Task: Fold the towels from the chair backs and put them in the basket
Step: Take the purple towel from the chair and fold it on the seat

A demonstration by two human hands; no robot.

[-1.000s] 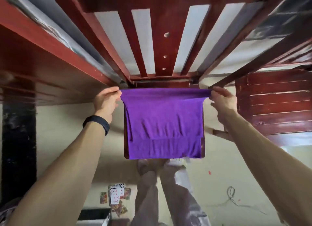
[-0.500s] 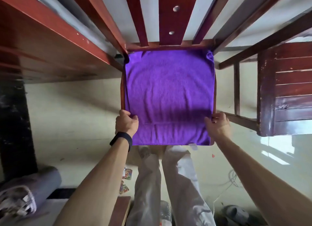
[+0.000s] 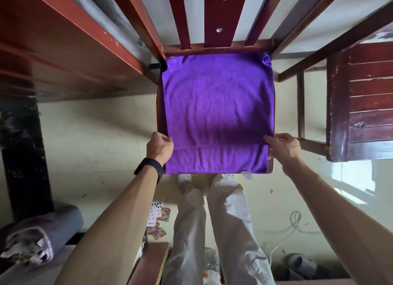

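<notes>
A purple towel (image 3: 217, 106) lies folded over on the seat of a dark red wooden chair (image 3: 214, 48), its upper layer ending in a hem line short of the near edge. My left hand (image 3: 159, 146) pinches the left end of that hem line, a black band on its wrist. My right hand (image 3: 284, 146) holds the right end of the same line with its fingers on the cloth. No basket is in view.
A red wooden table (image 3: 63, 50) stands to the left and a second dark red chair (image 3: 361, 104) to the right. Playing cards (image 3: 158, 218), a cable (image 3: 295, 221), sandals (image 3: 302, 265) and a grey roll (image 3: 42, 233) lie on the floor by my legs.
The towel's upper edge, held high at the chair back a second ago, has come down toward me over the seat. Both hands moved with it to the near side.
</notes>
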